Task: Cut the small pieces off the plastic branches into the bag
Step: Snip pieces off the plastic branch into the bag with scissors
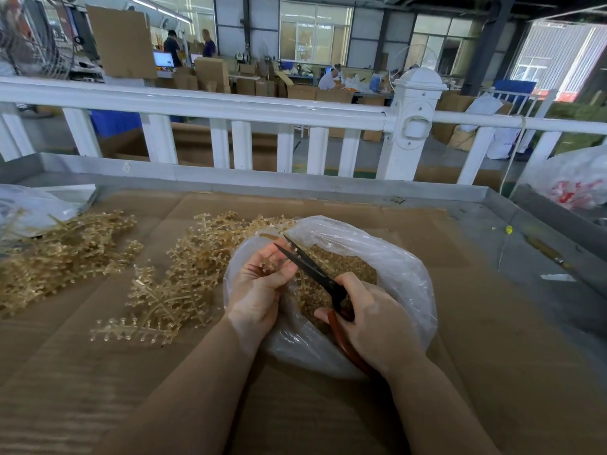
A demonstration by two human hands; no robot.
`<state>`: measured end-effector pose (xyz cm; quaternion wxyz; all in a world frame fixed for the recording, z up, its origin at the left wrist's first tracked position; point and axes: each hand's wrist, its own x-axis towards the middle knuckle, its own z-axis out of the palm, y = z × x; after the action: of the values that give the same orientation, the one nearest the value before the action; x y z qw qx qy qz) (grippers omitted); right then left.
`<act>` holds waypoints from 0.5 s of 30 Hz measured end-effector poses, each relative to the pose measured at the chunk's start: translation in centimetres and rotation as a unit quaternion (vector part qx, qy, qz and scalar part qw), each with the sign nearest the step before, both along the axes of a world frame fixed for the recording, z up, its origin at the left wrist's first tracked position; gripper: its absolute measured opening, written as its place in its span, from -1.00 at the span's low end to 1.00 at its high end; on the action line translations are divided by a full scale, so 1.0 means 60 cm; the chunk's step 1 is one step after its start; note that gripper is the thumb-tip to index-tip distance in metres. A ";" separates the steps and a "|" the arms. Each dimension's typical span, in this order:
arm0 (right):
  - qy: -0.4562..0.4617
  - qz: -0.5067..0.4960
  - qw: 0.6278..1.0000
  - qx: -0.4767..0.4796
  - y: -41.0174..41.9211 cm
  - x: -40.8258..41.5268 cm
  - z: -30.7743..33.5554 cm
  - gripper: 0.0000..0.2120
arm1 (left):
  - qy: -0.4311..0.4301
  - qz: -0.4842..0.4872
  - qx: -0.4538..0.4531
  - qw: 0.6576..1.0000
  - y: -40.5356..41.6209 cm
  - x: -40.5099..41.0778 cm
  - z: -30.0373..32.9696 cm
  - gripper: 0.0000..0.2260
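Observation:
A clear plastic bag lies open on the cardboard-covered table, holding a heap of small amber cut pieces. Over the bag's left rim my left hand grips a small amber plastic branch, its studs showing between my fingers. My right hand holds scissors with red handles; the dark blades are parted, tips pointing up-left beside my left fingers. Uncut amber branches are piled left of the bag, with a second heap further left.
Cardboard sheets cover the metal-rimmed table. A white railing runs along the far edge. Another plastic bag lies at far left, a printed bag at far right. People work among boxes in the background.

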<state>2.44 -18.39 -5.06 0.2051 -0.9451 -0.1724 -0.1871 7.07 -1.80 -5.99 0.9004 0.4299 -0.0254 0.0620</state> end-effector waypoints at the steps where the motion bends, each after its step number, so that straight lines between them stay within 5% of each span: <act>1: -0.001 0.000 1.000 0.000 0.001 0.000 0.000 -0.56 | 0.002 0.000 0.002 1.000 0.000 0.000 0.000 -0.67; 15: -0.029 -0.002 1.000 -0.009 0.003 -0.004 0.002 -0.55 | 0.022 0.001 0.015 1.000 0.000 -0.005 0.005 -0.71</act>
<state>2.21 -18.21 -4.91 0.1908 -0.9414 -0.1783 -0.2133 6.78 -1.78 -5.69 0.8942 0.4445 -0.0060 0.0525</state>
